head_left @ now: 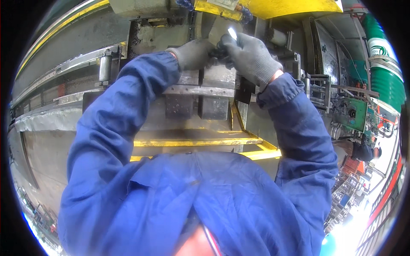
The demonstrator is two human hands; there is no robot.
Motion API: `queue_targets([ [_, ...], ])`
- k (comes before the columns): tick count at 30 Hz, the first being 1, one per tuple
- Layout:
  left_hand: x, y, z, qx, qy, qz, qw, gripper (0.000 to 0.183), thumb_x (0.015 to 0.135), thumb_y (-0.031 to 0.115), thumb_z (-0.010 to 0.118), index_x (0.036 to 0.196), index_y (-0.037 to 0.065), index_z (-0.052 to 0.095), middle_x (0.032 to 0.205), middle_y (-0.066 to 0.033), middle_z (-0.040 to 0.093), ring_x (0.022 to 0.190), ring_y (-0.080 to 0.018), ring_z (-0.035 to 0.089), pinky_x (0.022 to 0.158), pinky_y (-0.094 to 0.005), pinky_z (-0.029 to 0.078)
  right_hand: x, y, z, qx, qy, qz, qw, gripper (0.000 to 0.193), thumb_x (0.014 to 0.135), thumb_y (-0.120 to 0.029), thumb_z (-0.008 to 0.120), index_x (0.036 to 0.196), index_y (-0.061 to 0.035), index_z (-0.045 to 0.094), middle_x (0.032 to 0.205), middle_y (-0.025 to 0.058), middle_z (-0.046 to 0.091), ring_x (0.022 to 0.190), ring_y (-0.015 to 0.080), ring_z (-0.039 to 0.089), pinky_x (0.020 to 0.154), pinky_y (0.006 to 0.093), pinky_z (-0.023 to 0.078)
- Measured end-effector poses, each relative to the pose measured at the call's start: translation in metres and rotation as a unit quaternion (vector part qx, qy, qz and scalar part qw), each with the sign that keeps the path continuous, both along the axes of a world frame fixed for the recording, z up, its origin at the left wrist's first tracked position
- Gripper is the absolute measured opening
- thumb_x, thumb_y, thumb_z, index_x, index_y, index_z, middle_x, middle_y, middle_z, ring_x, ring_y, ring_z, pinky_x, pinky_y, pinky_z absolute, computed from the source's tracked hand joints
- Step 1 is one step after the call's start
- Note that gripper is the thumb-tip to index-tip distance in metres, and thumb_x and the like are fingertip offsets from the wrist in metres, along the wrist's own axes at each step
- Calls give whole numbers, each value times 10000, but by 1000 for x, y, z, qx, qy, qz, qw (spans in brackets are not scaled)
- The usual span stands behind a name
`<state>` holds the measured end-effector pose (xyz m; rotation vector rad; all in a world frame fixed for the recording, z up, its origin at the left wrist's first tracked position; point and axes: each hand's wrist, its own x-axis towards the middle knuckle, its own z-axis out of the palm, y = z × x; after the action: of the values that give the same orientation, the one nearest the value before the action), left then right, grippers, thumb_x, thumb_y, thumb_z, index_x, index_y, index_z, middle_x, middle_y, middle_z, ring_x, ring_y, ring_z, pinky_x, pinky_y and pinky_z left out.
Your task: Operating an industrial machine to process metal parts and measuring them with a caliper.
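Note:
Both my hands wear grey knitted gloves with dark fingertips and reach forward close together. My left hand [194, 54] is closed, its fingertips bent over whatever lies between the hands; what they hold, if anything, is hidden. Beside it, my right hand [255, 59] is closed with the thumb on top. A small bright white stick-like thing [232, 33] juts up from its grip; its exact kind does not show. Just beneath the hands sit grey metal blocks [218, 77] on a machine, against a horizontal steel bar [200, 90] with holes.
A yellow machine part [290, 7] hangs just beyond my hands. Yellow frame bars [200, 142] cross in front of my body. Long metal rails [72, 68] run off to the left. At the right stand a green drum [386, 85] and green machinery [351, 113].

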<state>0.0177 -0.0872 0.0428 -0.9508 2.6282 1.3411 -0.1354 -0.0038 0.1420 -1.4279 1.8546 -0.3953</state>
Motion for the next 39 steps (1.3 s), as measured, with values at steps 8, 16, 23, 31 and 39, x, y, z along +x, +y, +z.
queue_targets([
  [8,-7,7,23,-2,-25,4,1000,264,979,266,599,1154,94,698,1081,-119,730,940,-250,691,861,-388,529,7,-15,35,49,191,154,968,266,974,-200,528,1044,7,681,952,175,707,824,255,680,760,356,548],
  [16,-12,3,19,-93,-31,-121,988,285,974,270,594,1152,66,684,1092,-146,721,956,-268,693,869,-372,539,4,-11,14,-124,236,321,909,209,857,-129,622,994,0,715,962,172,736,781,304,702,751,379,583],
  [23,-11,8,18,-55,-19,-50,997,270,982,266,586,1126,53,668,1058,-144,722,892,-260,685,804,-389,536,-1,-21,45,-13,329,463,823,199,936,-95,616,1109,-7,657,1071,176,712,932,284,708,908,315,589],
  [31,-10,18,15,-34,-5,5,999,233,975,245,603,1066,38,660,996,-123,723,825,-252,670,766,-398,528,8,-9,61,246,118,142,952,177,961,-126,601,1073,-16,682,1020,156,722,847,261,714,833,335,605],
  [39,-5,12,10,-9,56,1,998,189,973,185,601,1063,29,657,967,-122,722,776,-242,664,738,-357,542,-1,-27,41,-47,404,453,794,267,950,-230,627,1088,-24,724,975,180,727,816,293,698,804,402,560],
])
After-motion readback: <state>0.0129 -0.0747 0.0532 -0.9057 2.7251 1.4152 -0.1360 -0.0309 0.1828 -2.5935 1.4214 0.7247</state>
